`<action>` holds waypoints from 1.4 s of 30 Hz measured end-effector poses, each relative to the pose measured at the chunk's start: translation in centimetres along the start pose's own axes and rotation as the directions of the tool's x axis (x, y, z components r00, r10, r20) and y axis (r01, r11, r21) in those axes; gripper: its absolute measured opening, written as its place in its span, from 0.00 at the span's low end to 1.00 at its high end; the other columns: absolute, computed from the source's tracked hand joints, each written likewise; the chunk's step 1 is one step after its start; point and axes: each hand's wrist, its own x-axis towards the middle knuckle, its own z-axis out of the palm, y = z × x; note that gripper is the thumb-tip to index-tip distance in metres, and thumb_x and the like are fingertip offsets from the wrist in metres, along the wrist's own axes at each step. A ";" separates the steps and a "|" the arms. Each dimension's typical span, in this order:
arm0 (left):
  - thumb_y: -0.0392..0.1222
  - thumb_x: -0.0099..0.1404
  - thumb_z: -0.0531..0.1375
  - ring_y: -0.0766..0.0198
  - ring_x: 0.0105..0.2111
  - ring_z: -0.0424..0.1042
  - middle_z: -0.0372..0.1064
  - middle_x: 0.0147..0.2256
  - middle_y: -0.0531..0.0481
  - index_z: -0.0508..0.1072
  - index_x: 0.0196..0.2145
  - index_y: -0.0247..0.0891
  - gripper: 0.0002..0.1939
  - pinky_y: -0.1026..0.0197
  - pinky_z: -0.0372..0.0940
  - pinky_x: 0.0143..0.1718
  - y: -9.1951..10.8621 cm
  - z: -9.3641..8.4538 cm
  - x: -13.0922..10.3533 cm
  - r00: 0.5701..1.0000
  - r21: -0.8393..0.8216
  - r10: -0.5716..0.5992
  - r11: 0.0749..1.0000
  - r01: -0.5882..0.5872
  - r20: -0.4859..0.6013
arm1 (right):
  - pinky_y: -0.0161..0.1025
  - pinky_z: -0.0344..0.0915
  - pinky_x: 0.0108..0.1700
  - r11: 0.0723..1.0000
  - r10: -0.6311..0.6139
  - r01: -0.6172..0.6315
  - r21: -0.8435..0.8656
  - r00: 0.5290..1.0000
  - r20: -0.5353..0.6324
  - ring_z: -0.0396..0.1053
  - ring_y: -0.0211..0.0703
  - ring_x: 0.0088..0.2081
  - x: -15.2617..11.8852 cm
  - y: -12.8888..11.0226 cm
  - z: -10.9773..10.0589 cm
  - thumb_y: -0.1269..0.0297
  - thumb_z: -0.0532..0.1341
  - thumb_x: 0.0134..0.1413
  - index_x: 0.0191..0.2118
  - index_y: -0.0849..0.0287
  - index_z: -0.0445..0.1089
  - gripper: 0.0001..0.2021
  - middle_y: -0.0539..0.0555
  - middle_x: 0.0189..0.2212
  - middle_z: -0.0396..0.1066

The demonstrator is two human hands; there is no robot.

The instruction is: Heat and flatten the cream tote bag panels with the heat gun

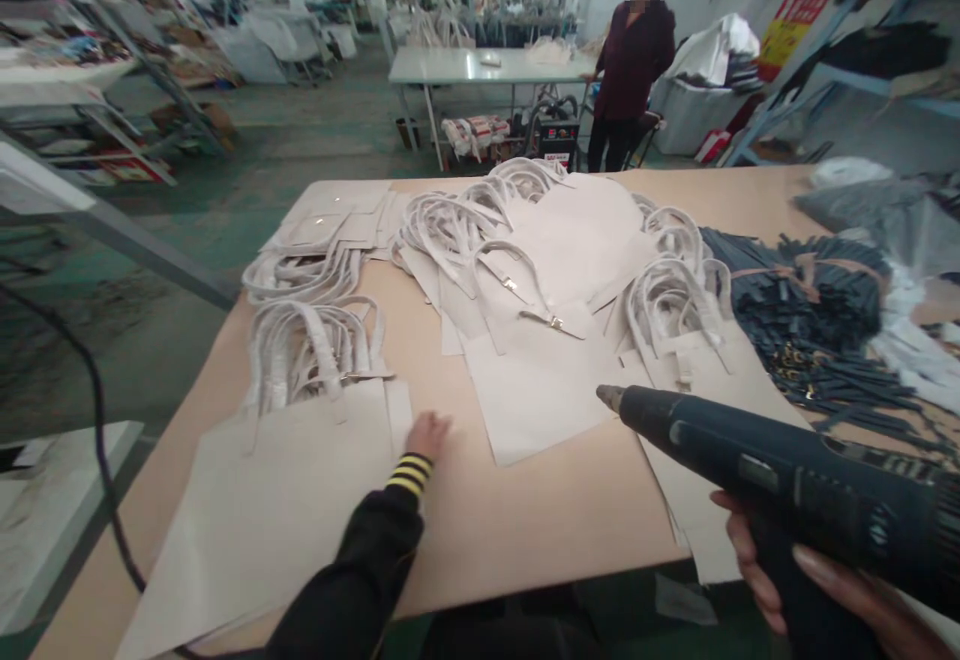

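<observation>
My right hand [825,580] is wrapped round the handle of a dark heat gun [750,460], whose metal nozzle points left over the table. My left hand [430,435], blurred by motion, hovers over or rests on the table beside the left stack of pale bag panels [277,500]; its finger shape is unclear. In the middle lies a pale panel [532,390] with a strap and metal buckle [555,323] on it. Looped pale straps [315,350] top the left stack. More strapped panels [675,340] lie at the right, partly hidden by the gun.
Bundled dark straps [810,290] and clear plastic [915,230] cover the tan table's [525,540] right side. Flat pale pieces [337,210] lie at the back left. A black cable [97,420] hangs at the left. Beyond, a person [634,60] stands by a white table [487,65].
</observation>
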 end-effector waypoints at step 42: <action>0.51 0.48 0.54 0.51 0.42 0.69 0.72 0.39 0.40 0.68 0.37 0.33 0.21 0.49 0.61 0.48 -6.4 3.9 -10.3 0.875 -0.496 0.051 0.839 0.225 0.482 | 0.33 0.63 0.22 0.971 -0.211 0.228 -0.078 0.960 0.185 0.64 0.36 0.24 9.9 -3.6 5.7 0.61 0.63 0.44 0.35 0.62 0.66 0.13 0.52 0.27 0.66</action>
